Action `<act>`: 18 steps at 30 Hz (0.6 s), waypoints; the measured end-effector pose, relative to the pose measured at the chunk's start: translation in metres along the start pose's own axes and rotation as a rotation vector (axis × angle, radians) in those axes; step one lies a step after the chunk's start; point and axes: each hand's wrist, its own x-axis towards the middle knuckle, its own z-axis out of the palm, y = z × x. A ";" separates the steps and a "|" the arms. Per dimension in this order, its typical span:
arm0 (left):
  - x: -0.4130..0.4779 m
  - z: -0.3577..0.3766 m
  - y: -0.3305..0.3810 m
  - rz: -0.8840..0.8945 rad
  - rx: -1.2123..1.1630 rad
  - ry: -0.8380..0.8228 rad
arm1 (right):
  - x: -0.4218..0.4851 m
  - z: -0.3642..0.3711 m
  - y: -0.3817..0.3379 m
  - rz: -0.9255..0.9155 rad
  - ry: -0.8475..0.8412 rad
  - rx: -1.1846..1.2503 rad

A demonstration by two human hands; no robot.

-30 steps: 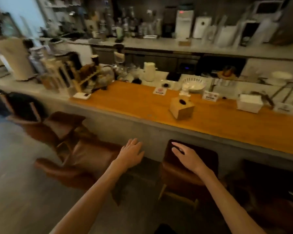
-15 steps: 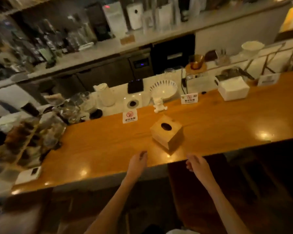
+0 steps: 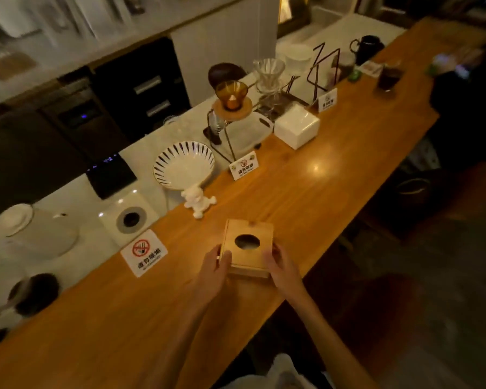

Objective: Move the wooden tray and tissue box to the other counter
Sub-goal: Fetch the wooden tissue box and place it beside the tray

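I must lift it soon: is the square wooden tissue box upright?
Upright: the square wooden tissue box sits flat on the wooden counter, oval hole facing up.

The tissue box (image 3: 247, 247) is a light wooden cube with a dark oval hole in its top and no tissue showing. It sits upright on the orange wooden counter (image 3: 306, 197), near the front edge, turned slightly askew. No wooden tray can be made out.

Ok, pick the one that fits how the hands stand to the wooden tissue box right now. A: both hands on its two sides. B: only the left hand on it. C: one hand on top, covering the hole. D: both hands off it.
A: the left hand and the right hand press against opposite sides of the wooden tissue box, and its round hole is uncovered.
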 end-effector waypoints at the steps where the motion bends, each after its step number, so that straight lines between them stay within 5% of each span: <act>1: 0.001 0.000 -0.003 0.046 -0.032 -0.017 | -0.003 0.005 -0.001 -0.009 0.037 -0.006; 9: -0.002 -0.016 -0.004 0.145 -0.177 -0.149 | -0.018 0.023 -0.003 -0.019 0.173 0.055; 18: 0.010 -0.006 -0.017 0.171 -0.121 -0.191 | -0.026 0.031 -0.018 0.106 0.134 0.263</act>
